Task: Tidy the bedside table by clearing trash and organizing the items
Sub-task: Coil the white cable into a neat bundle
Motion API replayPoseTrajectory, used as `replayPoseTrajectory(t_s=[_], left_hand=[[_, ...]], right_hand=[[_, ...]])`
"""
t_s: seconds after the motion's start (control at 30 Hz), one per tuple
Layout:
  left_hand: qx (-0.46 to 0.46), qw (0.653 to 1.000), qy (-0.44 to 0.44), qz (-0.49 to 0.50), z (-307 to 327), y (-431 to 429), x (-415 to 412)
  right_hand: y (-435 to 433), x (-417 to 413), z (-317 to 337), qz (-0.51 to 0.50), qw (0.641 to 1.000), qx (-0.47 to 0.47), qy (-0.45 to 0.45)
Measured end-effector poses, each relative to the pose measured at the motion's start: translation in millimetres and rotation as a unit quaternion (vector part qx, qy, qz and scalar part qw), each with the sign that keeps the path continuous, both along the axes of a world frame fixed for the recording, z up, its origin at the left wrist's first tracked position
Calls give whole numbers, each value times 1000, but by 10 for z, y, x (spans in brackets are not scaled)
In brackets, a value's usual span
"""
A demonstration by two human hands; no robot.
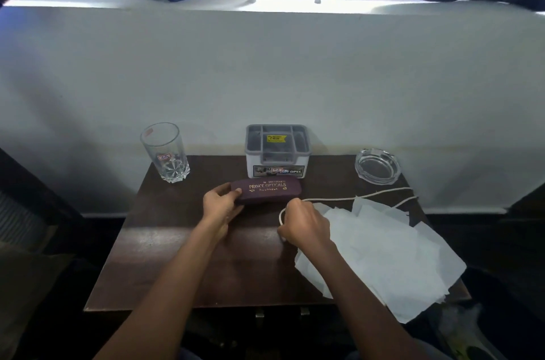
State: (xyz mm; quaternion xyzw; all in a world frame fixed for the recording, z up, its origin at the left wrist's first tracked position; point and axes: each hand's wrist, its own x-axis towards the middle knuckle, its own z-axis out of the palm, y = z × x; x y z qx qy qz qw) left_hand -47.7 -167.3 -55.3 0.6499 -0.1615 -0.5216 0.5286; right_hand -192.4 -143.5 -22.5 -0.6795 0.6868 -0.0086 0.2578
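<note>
Both hands are at work near the middle of the dark wooden tabletop (177, 256). The left hand (219, 206) grips the near left end of a maroon spectacle case (269, 189) with gold lettering, thumb on top and fingers curled beneath it; the case lies lengthwise just in front of a grey compartmented organizer box (277, 150) that stands against the wall at the back centre. The right hand (303, 225) is closed in a fist around a white cord (354, 198), which loops by the knuckles and runs off to the right toward the table's far right edge. Beside and beneath that hand, a heap of crumpled white paper sheets (392, 256) covers the right side of the tabletop and hangs over its near right corner. An empty drinking glass (163, 152) stands upright at the back left corner, and a clear glass ashtray (377, 165) sits at the back right corner, well apart from the case.
</note>
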Motion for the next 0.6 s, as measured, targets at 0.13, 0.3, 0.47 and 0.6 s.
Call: replayPoseTrajectory(t_s=[0.13,0.3,0.47,0.6], left_hand=[[-40,995,-79,-38,-30,-83,-127],[-74,943,-291,-146,-40,-82,-154],[-71,911,-358,-194,-29,-113,-144],[-51,911,-349,-215,-41,-144,-131]], right_hand=[[-17,-26,38,11,1000,9,-11],[-18,-31,61,25,999,6,-19],[-20,-10,69,31,999,-2,-31],[-31,-7,87,35,999,4,-35]])
